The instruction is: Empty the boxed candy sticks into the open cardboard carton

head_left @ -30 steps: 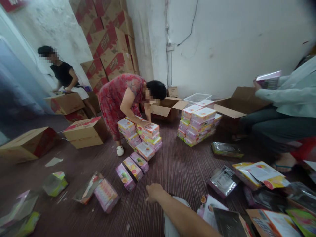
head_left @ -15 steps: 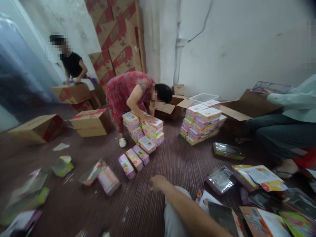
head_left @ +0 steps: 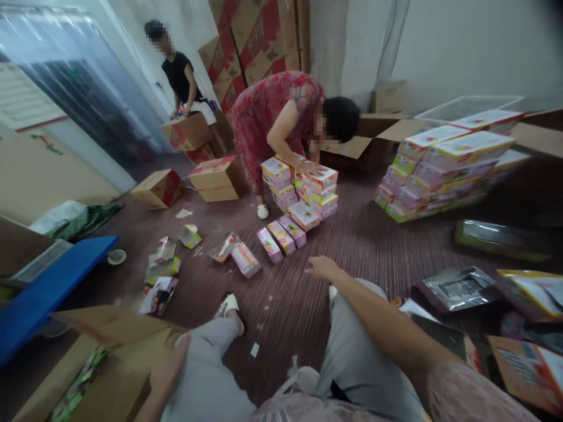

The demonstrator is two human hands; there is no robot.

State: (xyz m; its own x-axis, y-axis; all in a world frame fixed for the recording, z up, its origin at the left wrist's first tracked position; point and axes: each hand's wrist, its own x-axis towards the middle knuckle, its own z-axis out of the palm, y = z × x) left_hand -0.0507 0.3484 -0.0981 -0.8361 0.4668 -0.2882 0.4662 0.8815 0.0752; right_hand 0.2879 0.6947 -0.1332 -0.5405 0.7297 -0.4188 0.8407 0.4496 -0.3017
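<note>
My right hand point(head_left: 323, 267) hangs loosely past my right knee, fingers pointing left and slightly apart, with nothing in it. Beyond it on the floor lie several fruit-printed boxes point(head_left: 281, 235) in a short row. My left hand point(head_left: 175, 351) is low at the left, between my left leg and an open cardboard carton point(head_left: 118, 369); its fingers are blurred and partly hidden. Inside that carton a strip of green and pink packaging shows. A co-worker in a red patterned outfit point(head_left: 281, 99) bends over a stack of fruit-printed boxes point(head_left: 323, 179), one hand on top.
A larger stack of boxes point(head_left: 457, 167) stands at the right. Clear-windowed packages point(head_left: 461, 288) lie beside my right leg. Cartons point(head_left: 217, 179) sit at the back left, near another person point(head_left: 180, 79). A blue board point(head_left: 53, 299) is on the left, with torn packaging point(head_left: 162, 264) on the floor.
My view has swung left and down, so my legs, left arm, the open carton and the blue board now show. My right hand still hangs by my knee.
</note>
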